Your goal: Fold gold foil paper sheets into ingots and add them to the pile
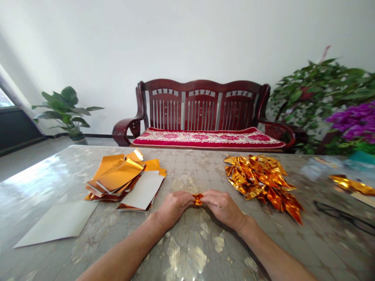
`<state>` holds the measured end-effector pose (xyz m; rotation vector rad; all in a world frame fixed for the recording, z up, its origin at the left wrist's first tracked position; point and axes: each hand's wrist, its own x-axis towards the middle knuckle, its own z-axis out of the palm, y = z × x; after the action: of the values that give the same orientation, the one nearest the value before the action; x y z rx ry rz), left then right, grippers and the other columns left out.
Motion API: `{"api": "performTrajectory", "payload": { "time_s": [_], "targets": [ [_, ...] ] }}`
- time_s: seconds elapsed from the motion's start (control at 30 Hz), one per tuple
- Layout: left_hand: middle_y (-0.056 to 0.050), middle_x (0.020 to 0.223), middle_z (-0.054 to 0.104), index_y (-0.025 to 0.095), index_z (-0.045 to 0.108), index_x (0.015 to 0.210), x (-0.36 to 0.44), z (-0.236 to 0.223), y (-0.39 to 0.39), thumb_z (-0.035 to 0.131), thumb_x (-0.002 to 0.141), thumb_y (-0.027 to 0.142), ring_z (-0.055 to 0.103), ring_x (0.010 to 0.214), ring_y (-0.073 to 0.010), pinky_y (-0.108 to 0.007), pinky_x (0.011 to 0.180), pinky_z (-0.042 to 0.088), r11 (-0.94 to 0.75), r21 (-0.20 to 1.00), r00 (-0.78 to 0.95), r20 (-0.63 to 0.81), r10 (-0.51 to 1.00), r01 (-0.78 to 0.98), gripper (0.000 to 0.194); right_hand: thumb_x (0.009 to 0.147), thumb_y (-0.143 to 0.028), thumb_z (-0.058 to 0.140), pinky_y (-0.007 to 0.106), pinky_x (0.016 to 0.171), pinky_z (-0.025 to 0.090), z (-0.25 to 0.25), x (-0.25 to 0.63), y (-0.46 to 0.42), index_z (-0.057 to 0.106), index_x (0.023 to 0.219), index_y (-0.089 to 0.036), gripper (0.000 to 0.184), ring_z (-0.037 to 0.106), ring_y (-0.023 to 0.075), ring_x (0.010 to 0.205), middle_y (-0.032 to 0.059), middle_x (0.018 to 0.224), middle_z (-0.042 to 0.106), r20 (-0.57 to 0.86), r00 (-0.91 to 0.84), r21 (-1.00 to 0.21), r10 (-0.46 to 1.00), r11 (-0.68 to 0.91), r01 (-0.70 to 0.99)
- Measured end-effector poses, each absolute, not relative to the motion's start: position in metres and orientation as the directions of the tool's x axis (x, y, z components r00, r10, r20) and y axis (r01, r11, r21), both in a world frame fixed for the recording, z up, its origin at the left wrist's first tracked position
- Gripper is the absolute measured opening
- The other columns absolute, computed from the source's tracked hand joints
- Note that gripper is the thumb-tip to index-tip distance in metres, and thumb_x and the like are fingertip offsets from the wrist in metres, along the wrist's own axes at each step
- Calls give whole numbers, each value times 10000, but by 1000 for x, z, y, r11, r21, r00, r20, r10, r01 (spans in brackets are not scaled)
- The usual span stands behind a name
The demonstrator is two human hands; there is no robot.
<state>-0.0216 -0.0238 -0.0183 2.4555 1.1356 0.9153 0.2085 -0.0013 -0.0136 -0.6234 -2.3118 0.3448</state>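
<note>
Between my two hands, just above or on the table, is a small folded piece of gold foil paper. My left hand pinches its left end, and my right hand pinches its right end. Most of the piece is covered by my fingers; only its shiny orange-gold middle shows. Left of my hands lies a loose stack of gold foil sheets, some turned pale side up. To the right sits a heap of folded gold foil pieces with pointed ends.
A pale sheet lies flat at the table's left. Eyeglasses, clear plastic wrapping and another gold foil strip are at the right. Behind the patterned table stands a wooden bench, with plants on either side.
</note>
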Motion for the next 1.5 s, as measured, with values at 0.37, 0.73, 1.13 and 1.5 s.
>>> {"api": "performTrajectory", "payload": {
  "time_s": [0.37,0.73,1.13,1.5],
  "targets": [
    [-8,897,744,217,703,952,-17,-22,-26,521,979,301,681,821,-126,-200,772,496,-643,542,478,431,765,541,202,962,-166,528,240,748,539,-10,204,-6,728,998,-210,208,682,150,845,51,928,725,587,-622,-389,518,855,344],
    [11,853,721,227,681,923,-12,-17,-30,509,974,290,663,796,-122,-196,738,481,-541,614,418,348,839,575,190,967,-199,513,244,740,543,-9,200,-10,729,974,-223,217,688,152,835,50,914,729,565,-608,-435,558,828,355],
    [6,955,764,256,679,1091,-8,-19,-25,580,929,303,706,878,-171,-242,778,508,-372,733,240,285,928,569,196,826,-159,597,304,802,555,-13,192,-9,644,1267,-238,450,729,214,899,29,984,774,329,-290,-642,899,438,629],
    [-61,860,733,215,686,877,-5,-1,-30,468,987,397,686,842,-207,-251,715,459,-323,311,280,176,944,894,304,817,-193,584,284,729,521,0,189,-14,790,916,-281,244,726,218,826,3,892,782,243,-298,-720,923,377,583]
  ]
}}
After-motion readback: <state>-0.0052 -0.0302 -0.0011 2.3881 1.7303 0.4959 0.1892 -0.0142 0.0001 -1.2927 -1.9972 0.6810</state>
